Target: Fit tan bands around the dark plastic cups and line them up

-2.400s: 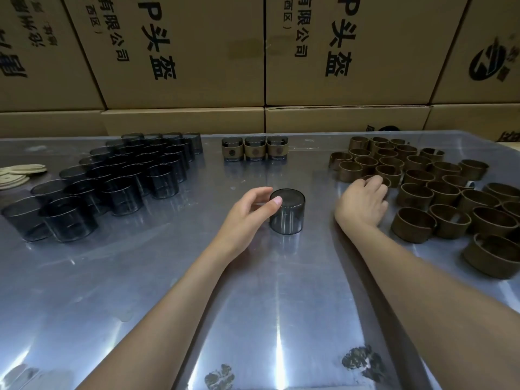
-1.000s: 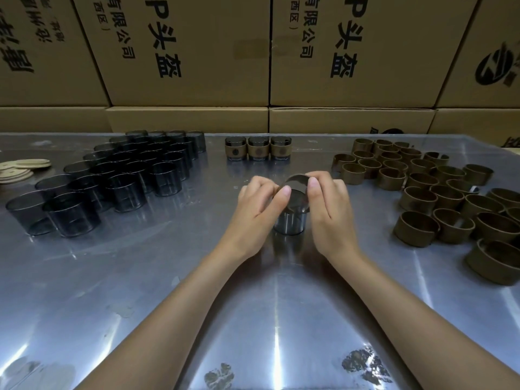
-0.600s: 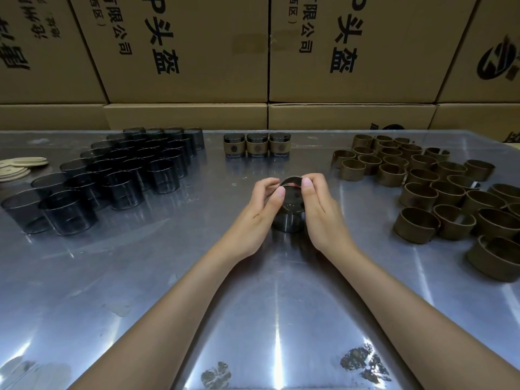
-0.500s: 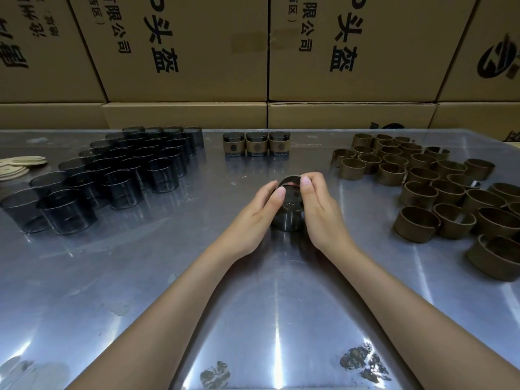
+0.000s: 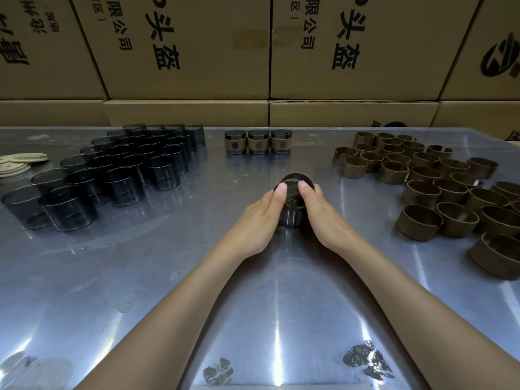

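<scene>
A dark plastic cup (image 5: pixel 292 212) stands upside down on the metal table (image 5: pixel 140 277) in the middle. My left hand (image 5: pixel 259 218) and my right hand (image 5: pixel 320 215) grip it from either side, with both thumbs on its top. The tan band around it is mostly hidden behind my fingers. Three banded cups (image 5: pixel 258 141) stand in a row at the back centre. Several bare dark cups (image 5: pixel 118 167) are grouped at the left. Several loose tan bands (image 5: pixel 439 190) lie at the right.
Cardboard boxes (image 5: pixel 253 52) form a wall behind the table. A few pale flat discs (image 5: pixel 19 163) lie at the far left edge. Bare metal stretches across the front of the table around my forearms.
My right hand fetched a tan band from the right pile and brought it to the cup. Both hands now grip lower around the cup, thumbs on top.
</scene>
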Tool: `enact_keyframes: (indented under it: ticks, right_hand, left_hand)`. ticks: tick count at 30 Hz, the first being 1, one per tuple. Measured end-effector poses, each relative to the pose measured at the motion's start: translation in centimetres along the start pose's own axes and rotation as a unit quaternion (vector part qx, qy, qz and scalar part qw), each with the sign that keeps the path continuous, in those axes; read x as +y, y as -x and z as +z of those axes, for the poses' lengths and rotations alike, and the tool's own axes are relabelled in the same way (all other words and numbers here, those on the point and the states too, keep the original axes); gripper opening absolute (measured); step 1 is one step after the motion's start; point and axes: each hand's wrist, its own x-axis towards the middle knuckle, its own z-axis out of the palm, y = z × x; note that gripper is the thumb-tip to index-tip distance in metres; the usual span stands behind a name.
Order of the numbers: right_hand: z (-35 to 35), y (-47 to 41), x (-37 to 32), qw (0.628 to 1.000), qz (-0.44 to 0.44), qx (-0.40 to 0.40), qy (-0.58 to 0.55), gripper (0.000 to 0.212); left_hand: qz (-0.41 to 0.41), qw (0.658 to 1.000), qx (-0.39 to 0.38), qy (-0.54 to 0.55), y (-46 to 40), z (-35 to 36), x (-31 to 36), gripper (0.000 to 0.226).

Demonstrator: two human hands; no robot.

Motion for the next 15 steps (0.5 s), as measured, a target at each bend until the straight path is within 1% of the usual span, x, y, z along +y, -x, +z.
enact_keyframes:
  ticks: [2, 4, 6, 7, 8, 10, 12, 15]
  right_hand:
    - [0.0, 0.0, -0.1, 1.000, 0.008, 0.004, -0.007, 0.056]
    - [0.1, 0.2, -0.5, 0.998, 0.016, -0.001, -0.067, 0.056]
    - [0.6, 0.3, -1.4, 0.990, 0.018, -0.009, -0.139, 0.060]
    - [0.8, 0.3, -1.8, 0.986, 0.014, -0.011, -0.167, 0.064]
    - [1.1, 0.4, -2.0, 0.981, 0.010, -0.014, -0.192, 0.066]
    - [1.2, 0.6, -2.2, 0.976, 0.008, -0.028, -0.217, 0.069]
    - [1.2, 1.0, -2.0, 0.974, 0.001, -0.040, -0.223, 0.061]
    - [1.2, 1.3, -1.9, 0.980, -0.020, -0.030, -0.196, 0.040]
  left_hand:
    - [-0.021, 1.000, -0.006, -0.007, -0.1, 0.2, -0.2, 0.072]
    - [-0.028, 1.000, -0.011, 0.010, -0.1, 0.7, -0.1, 0.083]
    - [-0.022, 0.996, 0.011, 0.087, -0.3, 1.2, 0.5, 0.091]
    - [-0.007, 0.990, 0.029, 0.138, -0.3, 1.5, 1.0, 0.088]
    - [0.011, 0.982, 0.047, 0.184, -0.3, 1.7, 1.5, 0.080]
    - [0.023, 0.970, 0.069, 0.231, -0.1, 1.9, 2.2, 0.067]
    - [0.014, 0.968, 0.077, 0.239, -0.1, 1.9, 2.0, 0.066]
    - [-0.027, 0.962, 0.087, 0.258, -0.4, 2.1, 1.6, 0.070]
